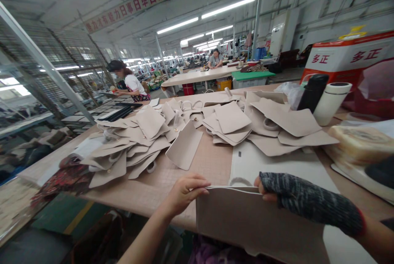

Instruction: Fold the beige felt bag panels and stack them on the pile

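Observation:
My left hand [184,192] pinches the upper left corner of a large beige leather panel [246,223] that hangs over the near edge of the table [212,161]. My right hand [267,188], in a dark knitted fingerless glove, grips the same panel's top edge at the right. A white sheet [277,163] lies on the table just behind the panel. Piles of beige cut leather pieces [138,141] and more beige pieces [271,124] cover the table's far half.
A black bottle [312,91] and a white cylinder [331,102] stand at the right, beside a red and white box [347,56]. A person in white [132,85] works at the left; another person [215,58] sits at a far table.

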A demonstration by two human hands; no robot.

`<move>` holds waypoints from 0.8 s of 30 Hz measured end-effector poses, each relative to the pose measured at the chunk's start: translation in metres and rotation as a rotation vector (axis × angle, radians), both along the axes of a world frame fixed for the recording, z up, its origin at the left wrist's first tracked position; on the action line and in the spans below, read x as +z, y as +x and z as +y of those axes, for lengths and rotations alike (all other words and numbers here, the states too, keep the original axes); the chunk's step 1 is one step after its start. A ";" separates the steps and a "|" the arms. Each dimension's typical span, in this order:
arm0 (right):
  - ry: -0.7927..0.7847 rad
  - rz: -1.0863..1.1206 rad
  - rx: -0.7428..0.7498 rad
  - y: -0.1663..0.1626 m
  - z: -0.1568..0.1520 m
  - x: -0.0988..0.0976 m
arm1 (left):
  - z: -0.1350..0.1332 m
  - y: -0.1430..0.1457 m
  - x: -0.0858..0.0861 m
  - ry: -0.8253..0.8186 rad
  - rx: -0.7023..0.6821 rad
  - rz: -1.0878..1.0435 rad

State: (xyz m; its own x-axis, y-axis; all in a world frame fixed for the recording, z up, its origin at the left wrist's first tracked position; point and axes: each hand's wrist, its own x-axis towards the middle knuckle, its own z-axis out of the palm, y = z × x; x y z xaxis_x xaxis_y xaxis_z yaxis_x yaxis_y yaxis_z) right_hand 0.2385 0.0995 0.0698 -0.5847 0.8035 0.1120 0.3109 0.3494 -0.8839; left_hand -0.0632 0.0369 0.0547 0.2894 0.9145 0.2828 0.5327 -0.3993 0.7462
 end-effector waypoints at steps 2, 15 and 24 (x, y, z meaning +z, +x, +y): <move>0.001 -0.098 0.146 0.003 0.003 0.001 | 0.000 0.002 0.002 -0.017 -0.019 0.012; 0.114 -0.183 0.250 0.005 0.007 0.002 | -0.001 0.008 0.009 -0.049 -0.078 0.240; 0.325 -0.333 0.340 -0.014 0.003 0.000 | 0.005 0.048 0.025 0.081 -0.268 0.504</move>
State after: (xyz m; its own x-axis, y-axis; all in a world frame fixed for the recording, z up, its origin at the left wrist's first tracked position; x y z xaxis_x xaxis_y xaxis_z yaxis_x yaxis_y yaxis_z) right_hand 0.2249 0.1029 0.0699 -0.8501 0.5194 0.0872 0.3768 0.7155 -0.5883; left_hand -0.0155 0.0420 0.0795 0.6251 0.7719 0.1160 0.6868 -0.6145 0.3883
